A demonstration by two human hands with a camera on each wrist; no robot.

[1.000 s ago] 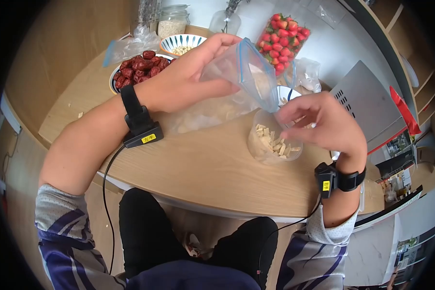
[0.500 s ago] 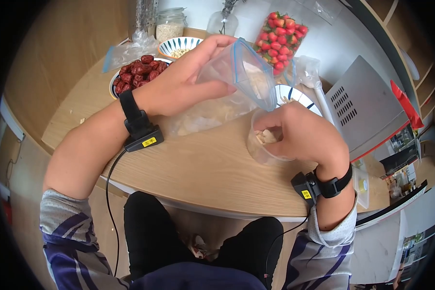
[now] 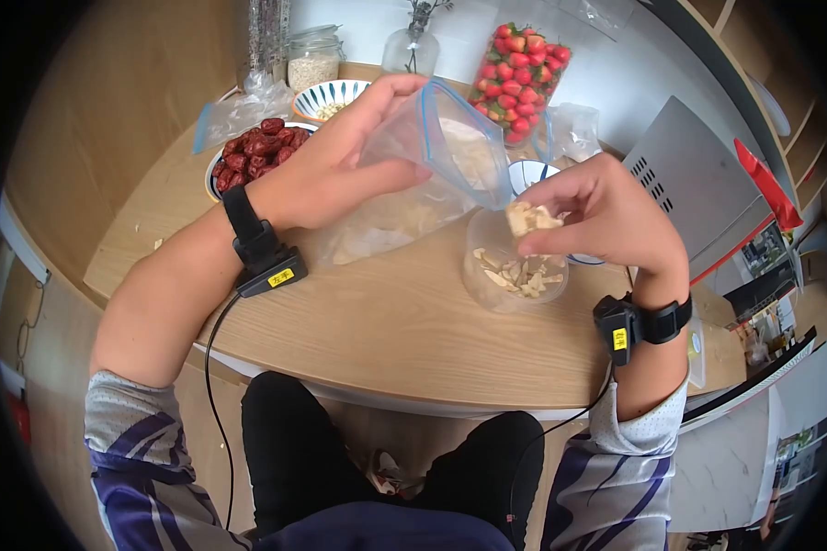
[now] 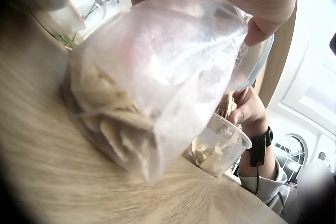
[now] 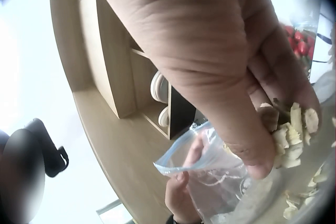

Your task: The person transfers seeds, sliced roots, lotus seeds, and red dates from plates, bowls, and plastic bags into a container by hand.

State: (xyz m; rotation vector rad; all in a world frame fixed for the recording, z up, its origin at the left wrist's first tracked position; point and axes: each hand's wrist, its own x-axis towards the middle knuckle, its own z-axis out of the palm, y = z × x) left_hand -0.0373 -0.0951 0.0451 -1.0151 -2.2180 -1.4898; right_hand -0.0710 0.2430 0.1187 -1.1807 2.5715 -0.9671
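Observation:
My left hand point(image 3: 335, 184) grips a clear zip bag point(image 3: 386, 220) by its upper part, its blue-edged mouth spread and tilted to the right. Pale dried slices lie in the bottom of the bag, clearest in the left wrist view. My right hand point(image 3: 611, 216) pinches a small bunch of pale dried slices point(image 3: 530, 220) between thumb and fingers. The bunch is over a round clear plastic tub point(image 3: 487, 231), beside the bag's mouth. More slices point(image 3: 524, 275) lie in the tub. Behind the right hand, a striped bowl point(image 3: 526, 173) is partly hidden.
Red dates point(image 3: 257, 151) fill a bowl at the left. Behind them stand a striped bowl point(image 3: 314, 95) of pale bits, a glass jar point(image 3: 314, 62) and a vase point(image 3: 411, 53). Strawberries point(image 3: 521, 83) are at the back, with a grey slotted panel point(image 3: 689, 184) at the right.
My right hand has gone down into the tub and come up again with a bunch of slices. The left hand still holds the bag in much the same pose.

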